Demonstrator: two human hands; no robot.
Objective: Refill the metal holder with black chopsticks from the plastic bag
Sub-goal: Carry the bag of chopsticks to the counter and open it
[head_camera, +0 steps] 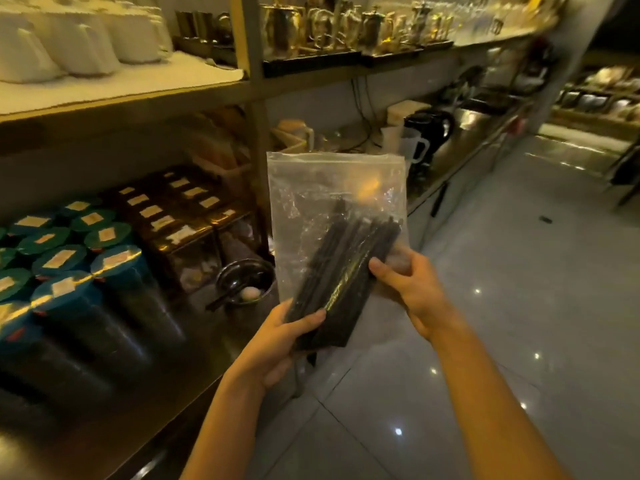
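Still early in the refill: left hand point(282, 344) and right hand point(410, 284) gripped the sealed-looking plastic bag point(336, 216), black chopsticks point(341, 275) inside, at centre frame; no metal holder identifiable, perhaps 12 o'clock shelves.

Dim amber light is tinting everything; small ceiling reflections are glinting on the glossy floor point(485, 341) at right, while far shelves point(346, 53) are blurring and edges are bending.

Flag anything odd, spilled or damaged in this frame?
Nothing damaged or spilled. The plastic bag looks intact, black chopsticks bundled at its bottom, gripped by left hand and right hand. Only oddity: no metal holder clearly identifiable here.
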